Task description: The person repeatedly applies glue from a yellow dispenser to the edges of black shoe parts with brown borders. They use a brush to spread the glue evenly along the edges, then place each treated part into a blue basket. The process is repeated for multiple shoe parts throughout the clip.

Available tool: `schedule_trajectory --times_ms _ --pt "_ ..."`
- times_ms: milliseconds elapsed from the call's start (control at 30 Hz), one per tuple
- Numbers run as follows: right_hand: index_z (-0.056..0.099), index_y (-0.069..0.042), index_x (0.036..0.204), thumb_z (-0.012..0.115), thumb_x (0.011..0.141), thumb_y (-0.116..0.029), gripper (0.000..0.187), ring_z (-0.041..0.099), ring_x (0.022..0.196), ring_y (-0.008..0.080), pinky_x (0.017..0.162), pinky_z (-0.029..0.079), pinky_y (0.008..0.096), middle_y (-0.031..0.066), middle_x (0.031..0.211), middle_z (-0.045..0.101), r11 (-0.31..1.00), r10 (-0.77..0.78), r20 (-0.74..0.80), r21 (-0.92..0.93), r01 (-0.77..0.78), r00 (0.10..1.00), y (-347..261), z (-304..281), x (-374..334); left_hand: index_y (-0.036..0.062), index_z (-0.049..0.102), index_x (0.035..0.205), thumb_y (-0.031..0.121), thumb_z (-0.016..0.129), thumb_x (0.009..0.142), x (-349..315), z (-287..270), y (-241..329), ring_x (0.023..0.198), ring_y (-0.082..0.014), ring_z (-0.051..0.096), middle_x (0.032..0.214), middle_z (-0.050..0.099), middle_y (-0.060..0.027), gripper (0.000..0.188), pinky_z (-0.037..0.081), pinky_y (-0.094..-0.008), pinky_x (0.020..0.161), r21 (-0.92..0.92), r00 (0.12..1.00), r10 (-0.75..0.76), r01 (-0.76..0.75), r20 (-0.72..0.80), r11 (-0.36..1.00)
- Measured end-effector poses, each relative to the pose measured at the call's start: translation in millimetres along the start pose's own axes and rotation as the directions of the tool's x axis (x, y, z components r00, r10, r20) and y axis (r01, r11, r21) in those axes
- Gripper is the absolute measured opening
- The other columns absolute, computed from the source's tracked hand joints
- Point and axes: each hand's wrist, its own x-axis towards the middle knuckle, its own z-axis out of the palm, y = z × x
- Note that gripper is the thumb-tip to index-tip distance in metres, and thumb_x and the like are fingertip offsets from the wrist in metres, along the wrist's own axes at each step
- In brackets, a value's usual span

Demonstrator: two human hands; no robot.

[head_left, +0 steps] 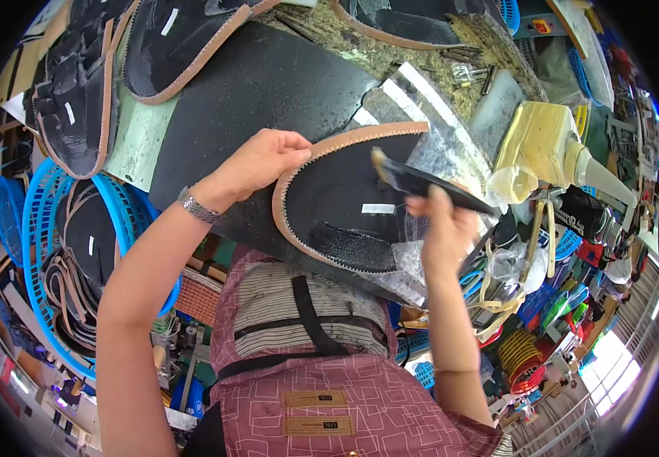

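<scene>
On the work surface in front of me lies a black sole-shaped piece (333, 190) with a small white label (377, 209). A tan strip (360, 135) with a notched inner edge curves around its far side and left end. My left hand (265, 161) pinches this strip at the upper left, thumb and fingers closed on it. In my right hand (447, 225) is a flat brush (425, 181) with a dark handle, its pale tip pointing left above the sole piece. A dark, shiny smear (352, 240) shows along the near side of the piece.
Right of the work stands a translucent yellow container (535, 141) with a spout. Similar strip-edged black pieces (181, 46) lie at the far left. A blue basket (32, 251) on the left holds strips and a black piece. A black sheet (257, 76) covers part of the surface.
</scene>
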Motion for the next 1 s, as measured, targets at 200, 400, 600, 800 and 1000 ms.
schedule_trajectory --times_ms 200,400,600,800,1000 --pt "0.058 0.004 0.087 0.058 0.075 0.0 0.013 0.06 0.065 0.0176 0.06 0.048 0.0252 0.012 0.078 0.061 0.726 -0.556 0.042 -0.463 0.509 0.83 52 32 5 -0.0023 0.06 0.092 0.01 0.05 0.085 10 -11 -7 0.073 -0.0083 0.056 0.082 0.062 -0.0046 0.017 0.045 -0.0224 0.069 0.03 0.997 -0.081 0.081 -0.004 0.996" --pt "0.061 -0.007 0.089 0.056 0.062 0.003 0.029 0.06 0.069 0.023 0.062 0.049 0.033 0.011 0.083 0.062 0.694 -0.168 0.753 -0.368 0.618 0.636 50 34 -58 -0.0015 0.062 0.089 0.009 0.051 0.084 15 -12 -5 0.068 -0.0072 0.054 0.079 0.061 -0.0028 0.016 0.044 -0.022 0.064 -0.032 0.996 -0.085 0.085 -0.005 0.996" --pt "0.058 -0.002 0.088 0.059 0.062 0.004 0.026 0.061 0.071 0.0268 0.061 0.05 0.0342 0.0113 0.082 0.061 0.508 -0.304 0.822 -0.287 0.812 0.481 34 20 -28 -0.0029 0.062 0.085 0.01 0.05 0.084 16 -1 -21 0.068 -0.0083 0.055 0.076 0.062 -0.0024 0.018 0.044 -0.0232 0.062 0.185 0.986 0.023 0.008 -0.164 0.983" --pt "0.055 0.001 0.085 0.059 0.078 -0.007 0.012 0.056 0.053 0.0161 0.049 0.046 0.0257 0.0086 0.068 0.059 0.902 0.402 0.316 -0.3 -0.311 0.859 3 -37 -37 0.0016 0.06 0.082 0.008 0.053 0.082 -57 22 2 0.068 -0.0285 0.061 0.077 0.06 -0.0153 0.01 0.047 -0.0326 0.06 0.427 0.681 0.666 -0.527 -0.305 0.735" --pt "0.049 -0.005 0.093 0.054 0.086 -0.014 0.013 0.053 0.051 0.011 0.046 0.043 0.0236 0.0047 0.07 0.058 0.978 0.182 0.158 0.073 -0.195 0.97 34 -78 -15 -0.0013 0.054 0.102 0.011 0.04 0.092 -134 -142 -15 0.086 -0.0102 0.054 0.095 0.058 -0.0027 0.022 0.043 -0.0233 0.077 -0.14 0.562 0.288 -0.598 -0.776 0.789"
